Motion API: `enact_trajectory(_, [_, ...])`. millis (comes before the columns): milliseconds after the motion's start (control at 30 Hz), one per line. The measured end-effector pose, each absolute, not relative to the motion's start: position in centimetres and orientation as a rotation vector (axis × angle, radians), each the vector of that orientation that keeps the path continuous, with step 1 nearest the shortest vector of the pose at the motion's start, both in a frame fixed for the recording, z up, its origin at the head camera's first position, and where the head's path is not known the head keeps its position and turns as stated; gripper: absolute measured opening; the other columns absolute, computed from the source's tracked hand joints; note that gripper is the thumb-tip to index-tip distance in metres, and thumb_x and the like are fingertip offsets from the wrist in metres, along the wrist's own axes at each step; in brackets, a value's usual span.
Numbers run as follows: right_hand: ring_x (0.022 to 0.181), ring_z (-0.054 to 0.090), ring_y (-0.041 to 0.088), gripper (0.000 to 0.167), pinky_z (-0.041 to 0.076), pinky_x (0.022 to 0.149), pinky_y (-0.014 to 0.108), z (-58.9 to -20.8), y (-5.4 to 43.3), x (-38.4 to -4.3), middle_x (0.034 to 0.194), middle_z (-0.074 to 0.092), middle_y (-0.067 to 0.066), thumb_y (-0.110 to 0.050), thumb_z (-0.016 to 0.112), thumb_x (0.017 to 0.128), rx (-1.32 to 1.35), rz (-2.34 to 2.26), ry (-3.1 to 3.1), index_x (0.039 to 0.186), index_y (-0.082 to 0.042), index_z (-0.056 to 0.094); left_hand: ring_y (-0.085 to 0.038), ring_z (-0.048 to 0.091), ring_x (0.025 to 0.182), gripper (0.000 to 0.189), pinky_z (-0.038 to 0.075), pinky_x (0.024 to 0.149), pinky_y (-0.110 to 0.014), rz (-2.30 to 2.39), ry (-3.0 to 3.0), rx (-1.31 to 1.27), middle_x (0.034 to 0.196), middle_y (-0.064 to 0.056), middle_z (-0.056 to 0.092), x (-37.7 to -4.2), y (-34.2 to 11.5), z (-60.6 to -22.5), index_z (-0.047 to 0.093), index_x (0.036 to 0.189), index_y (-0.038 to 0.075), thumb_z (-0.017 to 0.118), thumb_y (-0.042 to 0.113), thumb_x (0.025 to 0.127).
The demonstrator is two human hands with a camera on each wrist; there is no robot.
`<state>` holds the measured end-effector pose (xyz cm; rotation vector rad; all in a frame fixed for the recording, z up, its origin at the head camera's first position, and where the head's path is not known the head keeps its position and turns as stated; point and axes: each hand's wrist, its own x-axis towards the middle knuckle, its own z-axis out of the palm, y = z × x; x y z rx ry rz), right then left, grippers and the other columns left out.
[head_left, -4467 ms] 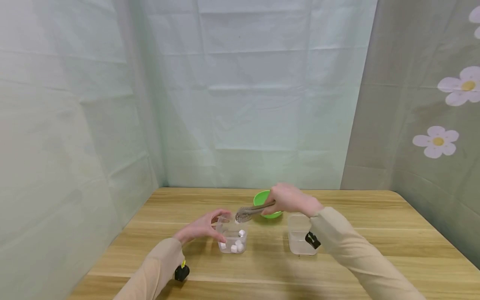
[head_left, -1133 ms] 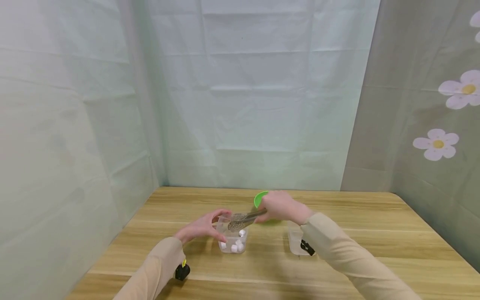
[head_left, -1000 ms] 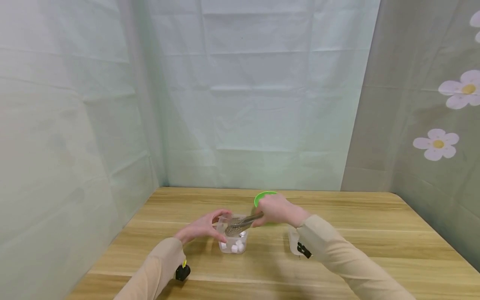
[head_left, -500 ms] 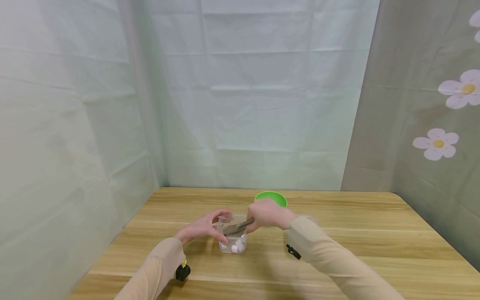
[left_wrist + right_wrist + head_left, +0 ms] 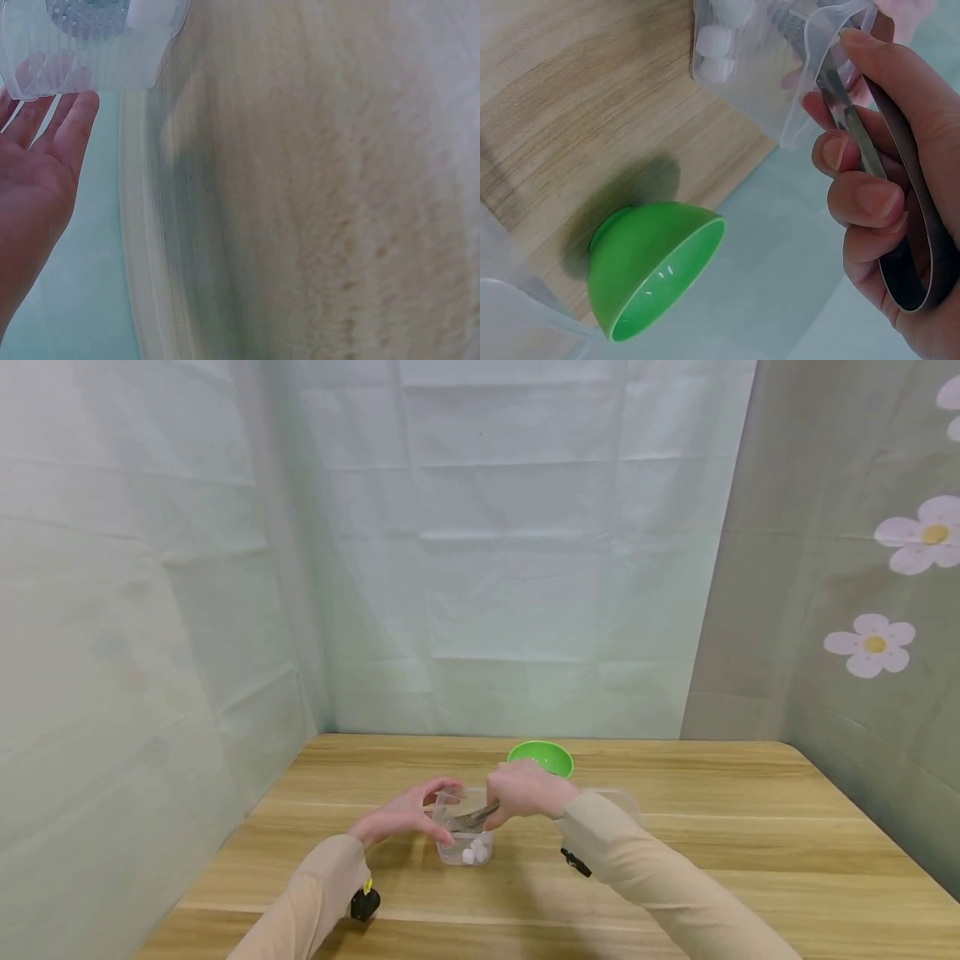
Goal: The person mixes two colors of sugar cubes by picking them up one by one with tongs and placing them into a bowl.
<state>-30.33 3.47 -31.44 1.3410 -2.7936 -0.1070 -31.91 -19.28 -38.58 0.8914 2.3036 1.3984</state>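
A clear plastic container (image 5: 454, 857) holds several small white blocks (image 5: 716, 41), which look rounded at the edges. My left hand (image 5: 401, 817) holds it from the left, thumb on the near side and fingers at the far side; the left wrist view shows those fingers (image 5: 71, 135) against its wall. In my right hand (image 5: 528, 789) are metal tongs (image 5: 847, 120), gripped between thumb and fingers. Their perforated tips reach down inside the container. Whether a block lies between the tips cannot be made out.
Behind my right hand stands a green bowl (image 5: 540, 757). A second clear container (image 5: 626, 802) is at the right, mostly hidden by my right sleeve. All stand on a wooden table (image 5: 750, 843), with cloth hanging behind and at the sides.
My right hand has moved left and down, lowering the tongs from above the container into it. More of the green bowl shows. The left hand stays in place.
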Motion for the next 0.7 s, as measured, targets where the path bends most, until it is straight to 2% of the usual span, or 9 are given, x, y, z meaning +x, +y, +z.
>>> enact_trajectory(100, [0.042, 0.023, 0.002, 0.039, 0.020, 0.038, 0.018, -31.47, 3.17, -30.31, 0.041, 0.027, -0.013, -0.042, 0.072, 0.073, 1.327, -0.134, -2.804, 0.048, -0.015, 0.057, -0.032, 0.032, 0.121, 0.079, 0.024, 0.096, -0.052, 1.399, 2.306, 0.897, 0.131, -0.014, 0.040, -32.43, -19.44, -39.21, 0.035, 0.134, 0.003, 0.078, 0.015, 0.070])
enact_trajectory(267, [0.042, 0.022, 0.002, 0.045, 0.020, 0.038, 0.018, -31.54, 2.77, -30.36, 0.042, 0.024, -0.012, -0.042, 0.072, 0.072, 1.297, -0.174, -2.822, 0.045, -0.019, 0.045, -0.030, 0.032, 0.121, 0.080, 0.025, 0.095, -0.052, 1.380, 2.331, 0.888, 0.130, -0.009, 0.041, -32.67, -19.66, -39.57, 0.034, 0.135, 0.005, 0.078, 0.017, 0.070])
enact_trajectory(367, [0.042, 0.022, 0.002, 0.046, 0.020, 0.038, 0.019, -31.44, 2.63, -30.32, 0.042, 0.024, -0.011, -0.042, 0.073, 0.072, 1.291, -0.189, -2.818, 0.045, -0.019, 0.043, -0.031, 0.033, 0.120, 0.080, 0.025, 0.095, -0.052, 1.387, 2.333, 0.889, 0.130, -0.009, 0.042, -32.78, -19.73, -39.65, 0.034, 0.135, 0.005, 0.079, 0.016, 0.069])
enact_trajectory(533, [0.043, 0.024, 0.002, 0.041, 0.021, 0.039, 0.018, -31.44, 2.82, -30.33, 0.042, 0.029, -0.013, -0.041, 0.073, 0.072, 1.303, -0.177, -2.800, 0.046, -0.021, 0.049, -0.032, 0.030, 0.122, 0.081, 0.021, 0.097, -0.053, 1.381, 2.333, 0.913, 0.131, -0.011, 0.041, -33.03, -19.72, -39.85, 0.033, 0.135, 0.002, 0.079, 0.016, 0.069])
enact_trajectory(700, [0.044, 0.028, 0.002, 0.034, 0.025, 0.040, 0.018, -31.27, 3.53, -30.42, 0.043, 0.036, -0.015, -0.039, 0.073, 0.073, 1.311, -0.113, -2.774, 0.049, -0.020, 0.059, -0.028, 0.033, 0.121, 0.081, 0.024, 0.097, -0.050, 1.367, 2.330, 0.910, 0.130, -0.008, 0.042, -33.03, -19.69, -39.81, 0.034, 0.135, 0.003, 0.079, 0.020, 0.070])
